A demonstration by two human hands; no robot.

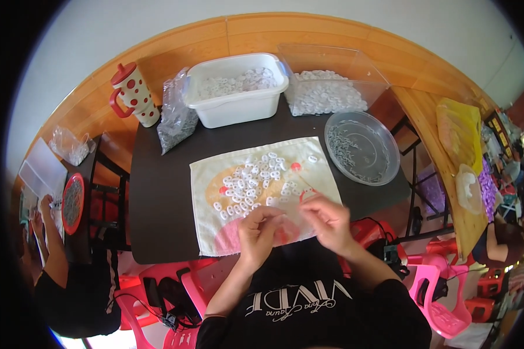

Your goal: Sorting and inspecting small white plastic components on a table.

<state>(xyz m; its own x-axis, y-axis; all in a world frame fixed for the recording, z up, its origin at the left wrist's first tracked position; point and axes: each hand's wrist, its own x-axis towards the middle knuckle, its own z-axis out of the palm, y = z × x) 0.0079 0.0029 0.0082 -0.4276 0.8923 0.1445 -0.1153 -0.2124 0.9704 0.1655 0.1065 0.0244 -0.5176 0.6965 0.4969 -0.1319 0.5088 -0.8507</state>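
A cream cloth (326, 174) with orange and pink patterns lies on the dark table in front of me. Spread over its middle are many small white oval plastic pieces with holes (250, 181). At the cloth's near edge my left hand (258, 234) is closed in a pinch, thumb against fingers. My right hand (328, 221) pinches too, a short way to the right and apart from the left. Whatever sits between the fingertips of either hand is too small to make out. A round clear tray (393, 168) holding small grey pieces stands beyond my right hand.
A white tub (236, 110) and a clear box (370, 87), both with white pieces, line the back. Left of them are a bag of grey pieces (177, 113) and a dotted tumbler (135, 93). Another person (70, 291) works at the left by a red tray (71, 224).
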